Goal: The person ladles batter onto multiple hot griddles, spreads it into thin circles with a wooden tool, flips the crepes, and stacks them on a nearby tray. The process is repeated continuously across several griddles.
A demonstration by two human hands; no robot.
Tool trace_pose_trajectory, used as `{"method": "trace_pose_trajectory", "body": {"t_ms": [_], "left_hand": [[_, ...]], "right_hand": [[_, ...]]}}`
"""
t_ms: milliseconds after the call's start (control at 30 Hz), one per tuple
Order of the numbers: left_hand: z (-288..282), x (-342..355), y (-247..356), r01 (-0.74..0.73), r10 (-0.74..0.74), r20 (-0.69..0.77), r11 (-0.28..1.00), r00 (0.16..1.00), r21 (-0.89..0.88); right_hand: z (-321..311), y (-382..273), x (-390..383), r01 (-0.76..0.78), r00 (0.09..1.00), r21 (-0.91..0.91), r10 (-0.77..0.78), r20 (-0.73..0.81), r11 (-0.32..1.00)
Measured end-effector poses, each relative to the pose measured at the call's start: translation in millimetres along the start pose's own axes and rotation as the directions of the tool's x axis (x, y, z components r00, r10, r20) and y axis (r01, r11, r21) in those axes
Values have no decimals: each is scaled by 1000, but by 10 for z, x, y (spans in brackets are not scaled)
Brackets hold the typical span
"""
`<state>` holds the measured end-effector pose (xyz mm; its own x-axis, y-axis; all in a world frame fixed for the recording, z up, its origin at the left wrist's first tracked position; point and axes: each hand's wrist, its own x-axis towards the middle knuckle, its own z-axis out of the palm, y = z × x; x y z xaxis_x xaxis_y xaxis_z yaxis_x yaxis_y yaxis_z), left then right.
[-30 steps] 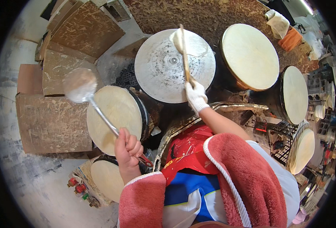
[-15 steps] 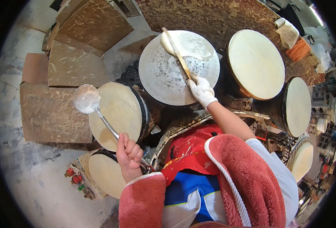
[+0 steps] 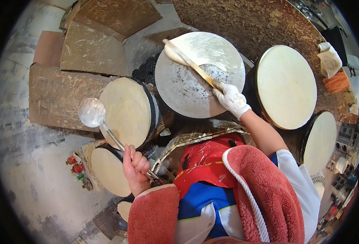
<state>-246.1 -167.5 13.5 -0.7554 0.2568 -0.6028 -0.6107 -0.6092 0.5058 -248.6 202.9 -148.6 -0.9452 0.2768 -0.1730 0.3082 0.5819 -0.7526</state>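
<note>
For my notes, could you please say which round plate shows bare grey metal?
The top-centre plate, under the wooden spreader in the gloved right hand: pale liquid covers only its far part; the other visible plates look pale throughout.

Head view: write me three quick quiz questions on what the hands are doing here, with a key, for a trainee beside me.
1. What does the left hand hold? A) a brush; B) a ladle; C) a bowl.
2. True or false: the right hand, which holds a wooden stick, is bare.
3. Fill in: on the middle round plate, the pale paste lies mainly on the half ____ from the person (nearer or farther).

Key: 1. B. 2. False; it wears a white glove. 3. Farther.
</note>
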Motion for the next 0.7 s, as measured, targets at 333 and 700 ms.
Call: {"method": "trace_pose_trajectory", "body": {"t_ms": [333,700], "left_hand": [[80,-174,-177,-71,62,-71,988,996,-135],[200,-445,-453,-181,170,-204,983,964,-38]], "right_hand": [[-458,257,459,149,979,-122,-129,160,981],[-750,183,848,201,976,-168,-183,120,965]]}}
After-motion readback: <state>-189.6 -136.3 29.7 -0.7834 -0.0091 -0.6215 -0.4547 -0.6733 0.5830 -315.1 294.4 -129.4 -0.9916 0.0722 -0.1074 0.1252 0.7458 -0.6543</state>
